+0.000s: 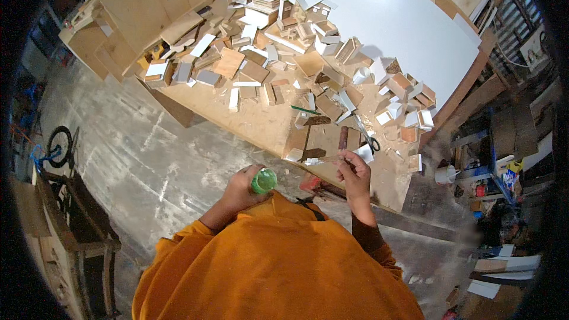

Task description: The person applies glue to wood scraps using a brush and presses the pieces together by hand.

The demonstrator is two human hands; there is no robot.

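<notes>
My left hand (240, 189) is wrapped around a small green translucent container (265, 181), held upright in front of my body with its round mouth facing up. In my right hand (357, 175), near the table's front edge, a thin stick (328, 158) is pinched between thumb and fingers. Its left end carries a white substance (312, 161). Just beyond these fingers lies a dark reddish-brown rod or handle (343, 137). To its right are scissors (370, 138) with dark handles and a white flat piece (364, 154). A green pencil-like stick (305, 110) rests farther back.
The wooden worktable (209, 106) bears many wood offcuts and miniature houses (320, 10). A white cup (361, 75) stands among them. Behind is a large white board (391, 13). A wooden frame (84, 244) is at lower left; a white bucket (446, 174) is at right.
</notes>
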